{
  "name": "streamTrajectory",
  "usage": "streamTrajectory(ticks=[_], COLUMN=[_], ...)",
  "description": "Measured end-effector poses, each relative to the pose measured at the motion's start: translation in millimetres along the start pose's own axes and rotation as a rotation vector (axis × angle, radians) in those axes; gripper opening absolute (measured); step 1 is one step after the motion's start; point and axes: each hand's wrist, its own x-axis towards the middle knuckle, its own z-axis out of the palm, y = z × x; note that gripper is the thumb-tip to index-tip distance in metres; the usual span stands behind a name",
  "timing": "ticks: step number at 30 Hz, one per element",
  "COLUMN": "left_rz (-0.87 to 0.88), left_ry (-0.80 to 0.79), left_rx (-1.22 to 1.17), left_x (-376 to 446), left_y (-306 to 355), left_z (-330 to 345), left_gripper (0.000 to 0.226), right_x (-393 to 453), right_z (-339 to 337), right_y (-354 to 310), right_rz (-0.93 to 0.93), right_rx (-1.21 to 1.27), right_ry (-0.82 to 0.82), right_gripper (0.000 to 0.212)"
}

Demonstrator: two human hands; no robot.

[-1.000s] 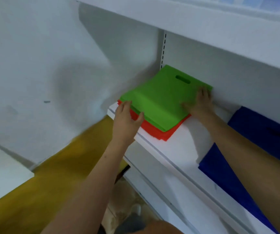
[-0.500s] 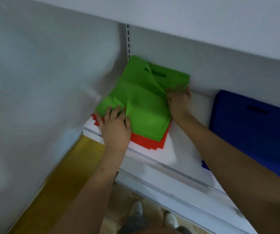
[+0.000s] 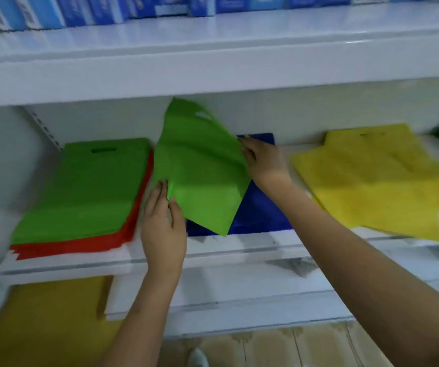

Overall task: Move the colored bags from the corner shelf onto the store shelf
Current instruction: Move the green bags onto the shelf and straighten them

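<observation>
Lifted clear of the pile now, our green bag (image 3: 200, 170) hangs above the blue bags (image 3: 260, 210) mid-shelf, left hand (image 3: 164, 231) pinching its lower corner, right hand (image 3: 264, 161) gripping its right edge, green stack (image 3: 86, 189) over red bags (image 3: 67, 247) at the shelf (image 3: 239, 250) left end, yellow bags (image 3: 377, 181) toward the right end

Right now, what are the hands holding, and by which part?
Both hold one thin green fabric bag, lifted off the shelf. The left hand pinches its lower left edge; the right hand grips its right edge.
</observation>
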Motion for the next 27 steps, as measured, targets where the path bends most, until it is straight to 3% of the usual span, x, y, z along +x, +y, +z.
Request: streamTrajectory(ticks=[7,11,17,24,27], left_rz=[0.183,0.313,0.378,0.413,0.392], left_ry=[-0.337,-0.508,-0.677,-0.652,-0.645], left_rx=[-0.193,-0.224,-0.264,-0.293,-0.235], left_x=[-108.2,-166.5,-226.7,-239.1,-237.1], left_y=[182.4,271.5,356.3,423.8,446.4], left_z=[141.3,209.0,291.9,398.4,431.3], left_gripper=[0.042,0.053,0.043,0.041,0.054], right_x=[-133.9,-203.6,-264.8,-262.5,-241.6], right_z=[-235.7,-334.4,-420.1,-473.3,-491.5], right_y=[169.0,237.5,326.5,436.2,476.7], right_rz=[0.312,0.501,0.656,0.697,0.650], right_rx=[-0.189,-0.240,-0.303,-0.381,-0.472], right_ry=[0.228,0.350,0.416,0.388,0.266], right_gripper=[0.024,0.025,0.022,0.024,0.028])
